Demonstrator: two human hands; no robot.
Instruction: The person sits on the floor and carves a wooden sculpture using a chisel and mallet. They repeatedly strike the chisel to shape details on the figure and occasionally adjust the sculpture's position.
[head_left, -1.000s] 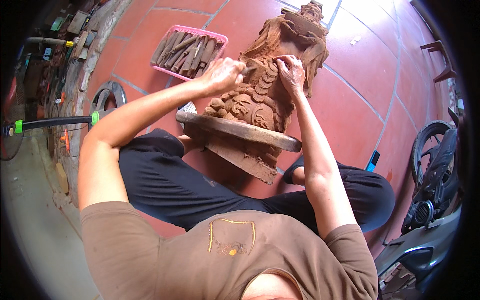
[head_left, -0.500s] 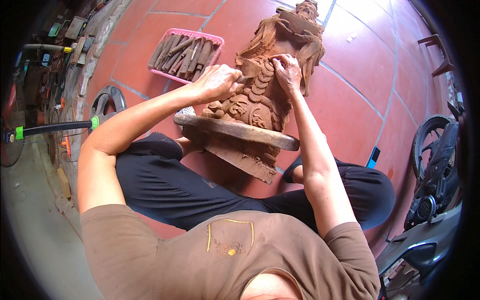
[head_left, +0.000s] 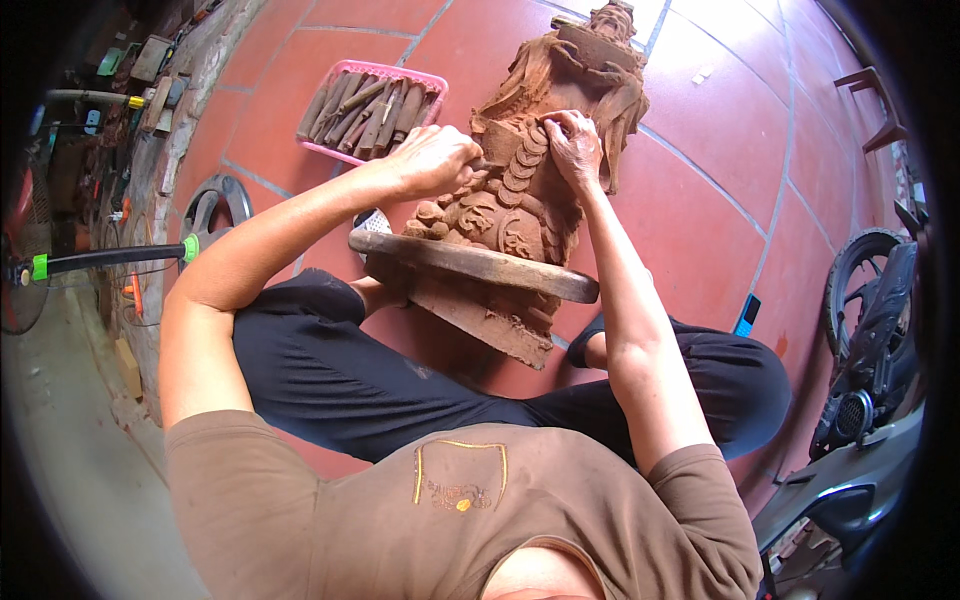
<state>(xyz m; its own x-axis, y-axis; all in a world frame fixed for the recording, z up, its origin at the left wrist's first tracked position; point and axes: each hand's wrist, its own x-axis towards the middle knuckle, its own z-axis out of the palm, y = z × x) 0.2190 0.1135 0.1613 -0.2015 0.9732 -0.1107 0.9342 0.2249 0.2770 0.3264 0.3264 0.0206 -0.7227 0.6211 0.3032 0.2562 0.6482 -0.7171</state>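
Observation:
A reddish-brown carved wooden statue [head_left: 497, 217] lies on the floor in front of me, its bearded head pointing away. My left hand [head_left: 437, 161] is closed in a fist at the statue's left side. From it a short end of what looks like a carving chisel [head_left: 486, 165] points at a column of overlapping round scales; the rest is hidden in the fist. My right hand [head_left: 577, 147] rests on the statue at the upper end of that column, fingers curled and pressed together. Whether they pinch anything is hidden. A worn wooden bar [head_left: 475, 264] crosses the statue's near end.
Left of the statue, a pink basket [head_left: 441, 82] holds several wood-handled tools. My crossed legs [head_left: 370, 350] flank the near end. A blue phone-like object [head_left: 746, 315] lies by my right knee. A black wheel [head_left: 858, 285] stands far right; a stand's dark base [head_left: 215, 205] is left.
My left hand has shifted very slightly up along the statue's side, with the chisel still in it. My right hand stays in place on the carving.

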